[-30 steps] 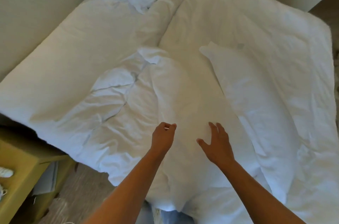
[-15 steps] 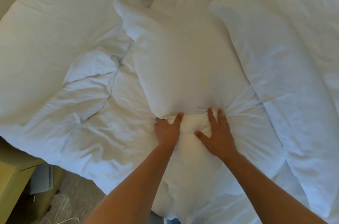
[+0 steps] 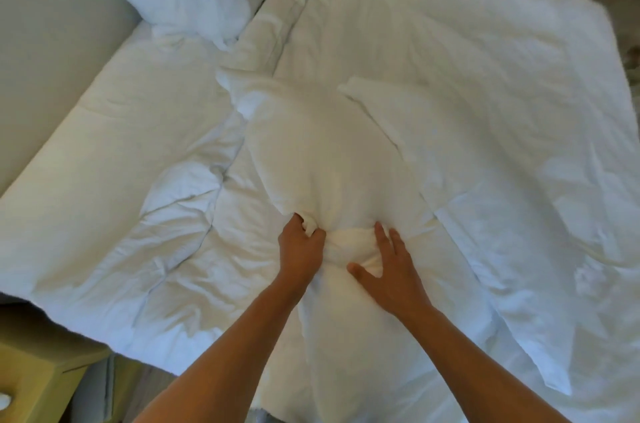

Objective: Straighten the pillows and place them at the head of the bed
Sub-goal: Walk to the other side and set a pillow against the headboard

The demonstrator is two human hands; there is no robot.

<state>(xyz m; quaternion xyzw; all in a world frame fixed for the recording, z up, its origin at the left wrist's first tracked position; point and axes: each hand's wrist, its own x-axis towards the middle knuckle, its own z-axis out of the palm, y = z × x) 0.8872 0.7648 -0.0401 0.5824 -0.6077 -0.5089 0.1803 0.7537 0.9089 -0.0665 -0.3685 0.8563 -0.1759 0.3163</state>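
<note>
Rumpled white bedding (image 3: 104,152) covers the bed, and mid-mattress lies the soft, light pillow (image 3: 311,152), its near end bunched in the closed left hand (image 3: 300,251) and pressed by the spread right hand (image 3: 388,270), so gripping both ends should likely stop it sagging.

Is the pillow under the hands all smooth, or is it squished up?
Squished up. The middle pillow is bunched and creased where the left hand clutches a wad of it; the right hand presses flat beside.
</note>
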